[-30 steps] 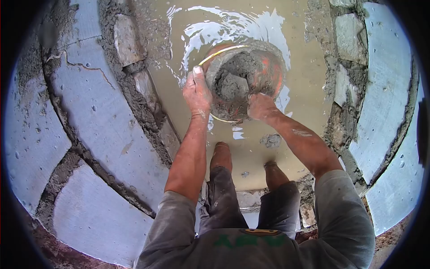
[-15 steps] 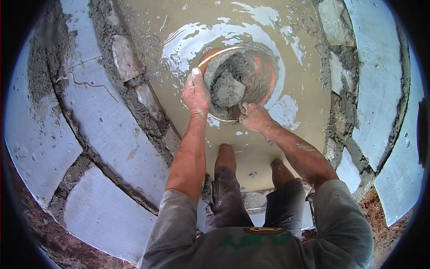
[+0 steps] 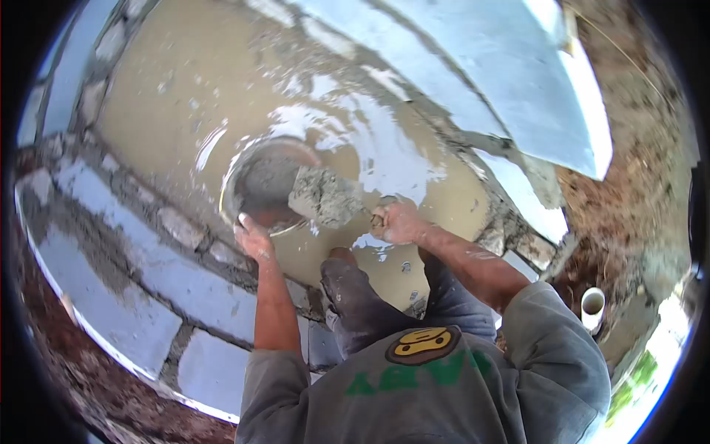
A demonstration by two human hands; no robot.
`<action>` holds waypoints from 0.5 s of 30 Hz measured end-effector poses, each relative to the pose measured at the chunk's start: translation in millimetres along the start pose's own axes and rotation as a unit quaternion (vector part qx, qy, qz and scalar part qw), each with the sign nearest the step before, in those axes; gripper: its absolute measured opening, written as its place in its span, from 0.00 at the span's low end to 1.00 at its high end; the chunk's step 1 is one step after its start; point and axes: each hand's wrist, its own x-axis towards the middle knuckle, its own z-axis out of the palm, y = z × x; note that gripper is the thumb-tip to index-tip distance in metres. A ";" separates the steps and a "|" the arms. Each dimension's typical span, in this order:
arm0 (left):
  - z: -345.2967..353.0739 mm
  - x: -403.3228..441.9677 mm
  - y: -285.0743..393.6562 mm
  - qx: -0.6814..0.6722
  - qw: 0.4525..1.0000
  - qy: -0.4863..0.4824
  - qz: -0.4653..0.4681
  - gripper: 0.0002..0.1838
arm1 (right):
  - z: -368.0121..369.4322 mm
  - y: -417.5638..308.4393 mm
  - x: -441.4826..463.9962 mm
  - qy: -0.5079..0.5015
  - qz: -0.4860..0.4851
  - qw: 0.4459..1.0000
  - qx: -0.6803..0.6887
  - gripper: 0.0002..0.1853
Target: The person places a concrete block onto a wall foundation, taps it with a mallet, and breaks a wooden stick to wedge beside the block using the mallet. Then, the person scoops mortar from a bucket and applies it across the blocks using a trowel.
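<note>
Bucket: we find a round orange-red bucket (image 3: 302, 154), its inside smeared with grey, standing in the brown water left of centre; we cannot tell whether it floats or rests on the bottom.
Bucket edge: we note a thin pale-yellow band (image 3: 222, 198) curving along its left side.
Bucket contents: we see wet grey mortar (image 3: 268, 177) inside.
Tool: we record a short-handled hand tool (image 3: 376, 219) whose head is buried under a rough grey lump of mortar (image 3: 329, 198); the lump lies at the bucket's right rim and overlaps it from our viewpoint, so we cannot confirm contact.
Right hand: we observe the bare right hand (image 3: 401, 223) with its grip closed in a fist around the tool's handle, right of the bucket.
Left hand: we observe the bare left hand (image 3: 254, 240) with its grip closed on the bucket's near left rim; some fingers are hidden.
Water: we find shallow-looking, murky brown water (image 3: 166, 137) with bright reflections beside the bucket.
Walls: we see pale blue-grey block walls (image 3: 137, 325) with dark mortar joints on both sides of the water.
Ground: we note reddish-brown soil (image 3: 629, 203) beyond the right wall, with a white open-ended pipe (image 3: 592, 307) upright in it.
Clothing: we see a grey T-shirt (image 3: 414, 407) bearing a yellow-and-brown emblem (image 3: 423, 345).
</note>
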 end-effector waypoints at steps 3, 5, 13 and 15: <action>-4.4 -66.7 100.6 -0.001 0.957 -0.288 0.043 0.26 | -21.7 13.1 -111.5 0.054 0.081 0.990 0.104 0.16; 22.0 -111.6 132.3 0.086 0.867 -0.434 0.230 0.25 | -10.7 35.1 -186.1 0.150 0.135 0.967 0.156 0.15; 117.8 -351.1 259.3 0.142 0.574 -0.751 0.295 0.24 | 49.5 87.5 -365.1 0.420 0.327 0.665 0.523 0.10; 137.3 -407.1 281.4 0.178 0.531 -0.764 0.320 0.25 | 63.1 122.2 -368.1 0.480 0.312 0.559 0.600 0.09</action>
